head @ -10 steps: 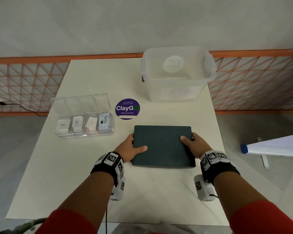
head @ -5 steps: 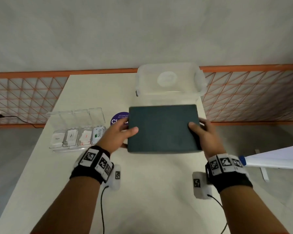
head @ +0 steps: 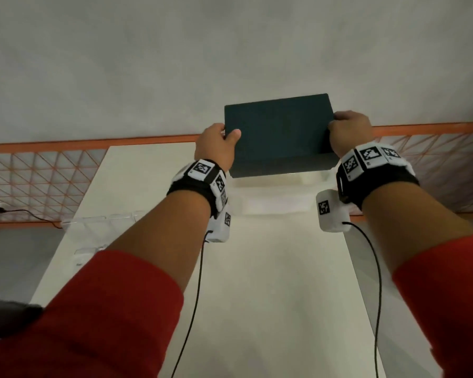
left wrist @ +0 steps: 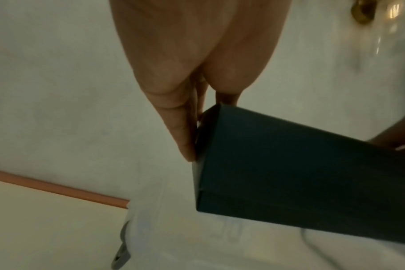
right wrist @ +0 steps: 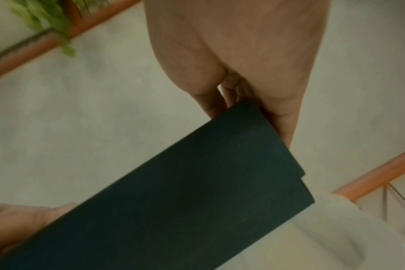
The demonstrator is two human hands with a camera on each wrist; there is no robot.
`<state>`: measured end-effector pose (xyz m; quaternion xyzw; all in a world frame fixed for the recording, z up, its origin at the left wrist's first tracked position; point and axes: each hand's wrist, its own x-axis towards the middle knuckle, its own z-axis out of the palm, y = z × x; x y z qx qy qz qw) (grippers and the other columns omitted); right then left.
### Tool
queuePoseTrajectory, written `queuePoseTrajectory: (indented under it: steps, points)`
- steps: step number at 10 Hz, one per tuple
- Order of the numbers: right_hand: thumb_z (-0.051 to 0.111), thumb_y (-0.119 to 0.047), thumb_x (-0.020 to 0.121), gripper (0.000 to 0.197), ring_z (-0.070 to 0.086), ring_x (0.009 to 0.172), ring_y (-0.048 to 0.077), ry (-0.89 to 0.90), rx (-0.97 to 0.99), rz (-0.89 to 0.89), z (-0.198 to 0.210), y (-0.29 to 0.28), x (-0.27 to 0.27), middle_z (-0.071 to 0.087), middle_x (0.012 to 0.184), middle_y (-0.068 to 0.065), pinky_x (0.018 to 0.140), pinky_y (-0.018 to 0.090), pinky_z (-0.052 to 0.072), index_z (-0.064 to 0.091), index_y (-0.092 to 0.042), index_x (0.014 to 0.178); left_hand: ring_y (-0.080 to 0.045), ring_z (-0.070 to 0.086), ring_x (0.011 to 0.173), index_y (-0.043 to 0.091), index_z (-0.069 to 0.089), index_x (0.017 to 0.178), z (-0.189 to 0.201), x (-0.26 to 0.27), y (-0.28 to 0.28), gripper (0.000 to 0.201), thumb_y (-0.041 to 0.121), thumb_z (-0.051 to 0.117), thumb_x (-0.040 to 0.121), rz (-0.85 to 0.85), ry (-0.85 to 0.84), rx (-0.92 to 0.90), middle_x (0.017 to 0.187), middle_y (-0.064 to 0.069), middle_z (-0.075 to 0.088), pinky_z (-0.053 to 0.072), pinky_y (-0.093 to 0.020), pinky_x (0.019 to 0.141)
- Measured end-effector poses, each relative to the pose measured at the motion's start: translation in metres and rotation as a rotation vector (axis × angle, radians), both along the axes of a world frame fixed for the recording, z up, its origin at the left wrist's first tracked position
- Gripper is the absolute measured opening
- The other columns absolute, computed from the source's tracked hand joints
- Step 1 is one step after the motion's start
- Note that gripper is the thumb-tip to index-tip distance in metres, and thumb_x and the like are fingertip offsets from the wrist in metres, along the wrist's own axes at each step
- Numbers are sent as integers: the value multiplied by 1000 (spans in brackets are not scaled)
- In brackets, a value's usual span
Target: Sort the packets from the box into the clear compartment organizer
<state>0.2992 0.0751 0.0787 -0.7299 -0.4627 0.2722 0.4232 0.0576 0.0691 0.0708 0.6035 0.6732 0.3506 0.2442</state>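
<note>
Dark green box (head: 277, 135) held up in the air by both short ends, above the far end of a white table (head: 271, 268) and over a translucent tub (head: 279, 197) mostly hidden behind it. Left hand (head: 216, 145) curled round the left end, thumb on top, fingers (left wrist: 185, 131) flat against the side. Right hand (head: 348, 132) wrapped round the right end in the same way (thumb lost behind the box from the head view). Clear compartment organizer (head: 101, 222) only glimpsed, low at the table's left edge, behind the left forearm; contents hidden here. No packets in sight. Judged step: carrying the closed box, seemingly toward the tub. Next move likely calls for a level, two-handed lowering, steady hold at both ends, then release once the box is supported.
</note>
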Motion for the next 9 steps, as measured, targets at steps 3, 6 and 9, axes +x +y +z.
queuePoseTrajectory:
  steps: [3, 6, 9]
  points:
    - [45, 0, 96, 30, 59, 115, 39, -330, -349, 24, -50, 28, -11, 65, 122, 23, 80, 30, 40, 67, 4, 116, -31, 56, 106, 10, 62, 108, -54, 4, 41, 38, 45, 52, 95, -51, 609, -226, 111, -11, 64, 44, -39, 83]
    - [48, -6, 98, 31, 60, 116, 35, -460, -393, 238, -44, 8, -30, 67, 123, 17, 96, 37, 47, 69, -3, 121, -28, 53, 102, 13, 69, 102, -58, 8, 26, 36, 37, 42, 99, -191, 681, -153, 105, -8, 63, 36, -36, 80]
    - [39, -28, 104, 44, 24, 149, 28, -750, -298, 619, -63, -82, -67, 33, 161, 4, 120, 54, 19, 44, -18, 146, -23, 27, 142, 19, 45, 142, -75, 1, -86, 45, 38, 39, 101, -423, 623, -42, 152, -3, 37, 24, -44, 116]
